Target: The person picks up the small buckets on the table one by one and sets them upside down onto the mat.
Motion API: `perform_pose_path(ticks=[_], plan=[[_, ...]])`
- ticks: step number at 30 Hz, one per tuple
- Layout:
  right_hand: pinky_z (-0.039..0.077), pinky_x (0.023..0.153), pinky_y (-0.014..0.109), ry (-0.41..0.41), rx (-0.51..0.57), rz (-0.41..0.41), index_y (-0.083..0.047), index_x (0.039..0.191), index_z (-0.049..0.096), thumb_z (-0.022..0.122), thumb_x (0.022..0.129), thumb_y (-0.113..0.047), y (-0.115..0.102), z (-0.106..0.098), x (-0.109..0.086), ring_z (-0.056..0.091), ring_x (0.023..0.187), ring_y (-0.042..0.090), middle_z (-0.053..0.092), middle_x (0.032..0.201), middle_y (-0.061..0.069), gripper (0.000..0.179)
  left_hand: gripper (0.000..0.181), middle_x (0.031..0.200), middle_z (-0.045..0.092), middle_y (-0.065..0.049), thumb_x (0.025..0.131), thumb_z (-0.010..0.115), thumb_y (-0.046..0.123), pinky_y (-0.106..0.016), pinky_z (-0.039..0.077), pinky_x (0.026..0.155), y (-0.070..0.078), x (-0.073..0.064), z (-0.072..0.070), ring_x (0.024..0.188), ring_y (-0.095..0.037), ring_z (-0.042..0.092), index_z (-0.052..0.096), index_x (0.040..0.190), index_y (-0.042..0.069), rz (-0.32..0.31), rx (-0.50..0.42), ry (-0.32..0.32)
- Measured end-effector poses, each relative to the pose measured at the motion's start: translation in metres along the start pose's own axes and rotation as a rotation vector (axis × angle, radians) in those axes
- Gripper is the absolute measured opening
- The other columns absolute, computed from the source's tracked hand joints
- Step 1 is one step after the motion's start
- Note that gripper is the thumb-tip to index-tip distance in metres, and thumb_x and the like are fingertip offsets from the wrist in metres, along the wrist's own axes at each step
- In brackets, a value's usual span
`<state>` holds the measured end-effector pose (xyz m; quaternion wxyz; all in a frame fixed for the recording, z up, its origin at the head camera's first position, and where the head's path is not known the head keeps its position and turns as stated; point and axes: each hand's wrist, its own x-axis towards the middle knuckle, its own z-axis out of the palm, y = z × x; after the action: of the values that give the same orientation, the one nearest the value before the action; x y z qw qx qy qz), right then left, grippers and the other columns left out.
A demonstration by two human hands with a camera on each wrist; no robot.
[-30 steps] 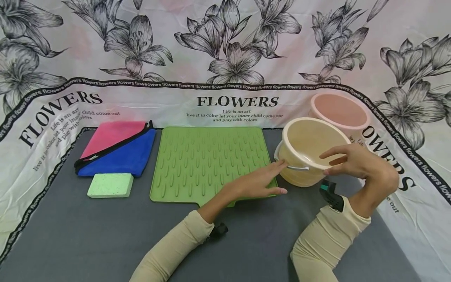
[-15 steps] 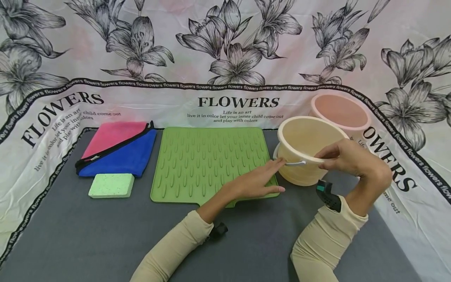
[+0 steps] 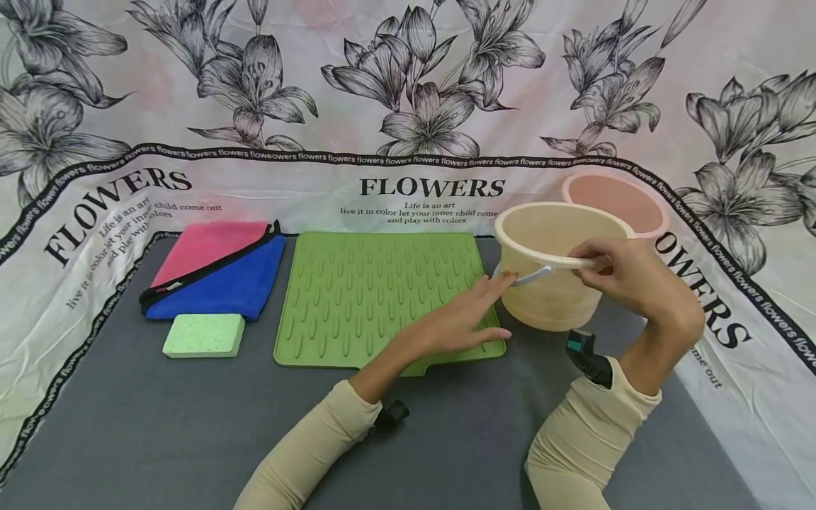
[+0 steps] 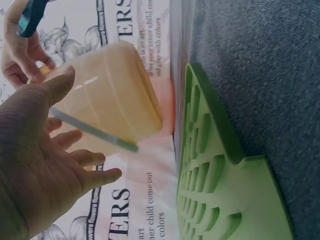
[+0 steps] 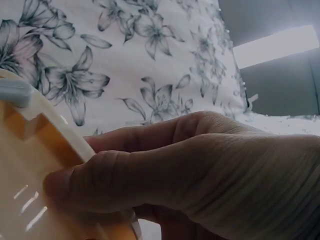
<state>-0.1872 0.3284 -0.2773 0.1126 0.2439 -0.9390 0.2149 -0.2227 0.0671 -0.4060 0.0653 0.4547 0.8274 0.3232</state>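
Simply grey surface below the cream bucket, white floral fabric behind.

From here the light falls soft and even over the grey table, with only a dim shadow just beside the right sleeve. The black band on the flowered cloth bows near both edges; lens or drape, I can't tell. The left wrist view is hazy: the cloth washes out, the bucket looks soft, and the left hand sits in shade. In the right wrist view a white panel glares at upper right, the right hand looks dark, and small bright streaks shine on the bucket.
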Motion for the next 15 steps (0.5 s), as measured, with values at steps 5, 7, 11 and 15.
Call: perform_pose_path(ticks=[5, 7, 11, 15], plan=[[0.048, 0.072, 0.002, 0.147, -0.039, -0.105, -0.001, 0.102, 0.079, 0.08, 0.081, 0.014, -0.009, 0.005, 0.006, 0.054, 0.083, -0.022, 0.079, 0.092, 0.013, 0.025, 0.091, 0.179, -0.002, -0.001, 0.106, 0.059, 0.041, -0.046, 0.023, 0.134, 0.0, -0.006, -0.006, 0.167, -0.027, 0.005, -0.003, 0.17, 0.023, -0.001, 0.003, 0.017], [0.048, 0.072, 0.002, 0.184, -0.04, -0.122, -0.001, 0.103, 0.079, 0.081, 0.08, 0.013, -0.014, 0.005, 0.009, 0.053, 0.082, -0.022, 0.079, 0.093, 0.012, 0.028, 0.094, 0.179, -0.005, 0.0, 0.106, 0.06, 0.041, -0.046, 0.022, 0.134, 0.001, -0.009, -0.008, 0.167, -0.025, 0.004, -0.006, 0.169, 0.023, -0.005, -0.01, 0.039], [0.046, 0.071, 0.003, 0.261, -0.021, -0.171, 0.001, 0.106, 0.078, 0.082, 0.078, 0.016, -0.023, 0.007, 0.015, 0.051, 0.081, -0.022, 0.078, 0.093, 0.012, 0.031, 0.097, 0.178, -0.011, 0.0, 0.106, 0.06, 0.041, -0.044, 0.018, 0.135, 0.003, -0.013, -0.015, 0.166, -0.023, -0.003, -0.014, 0.168, 0.024, -0.013, -0.023, 0.099], [0.045, 0.073, 0.0, 0.337, 0.017, -0.239, 0.004, 0.106, 0.077, 0.082, 0.075, 0.02, -0.031, 0.008, 0.02, 0.052, 0.082, -0.021, 0.076, 0.09, 0.013, 0.036, 0.1, 0.177, -0.017, 0.0, 0.107, 0.059, 0.041, -0.043, 0.018, 0.134, 0.005, -0.018, -0.021, 0.166, -0.021, -0.005, -0.02, 0.166, 0.024, -0.014, -0.031, 0.149]])
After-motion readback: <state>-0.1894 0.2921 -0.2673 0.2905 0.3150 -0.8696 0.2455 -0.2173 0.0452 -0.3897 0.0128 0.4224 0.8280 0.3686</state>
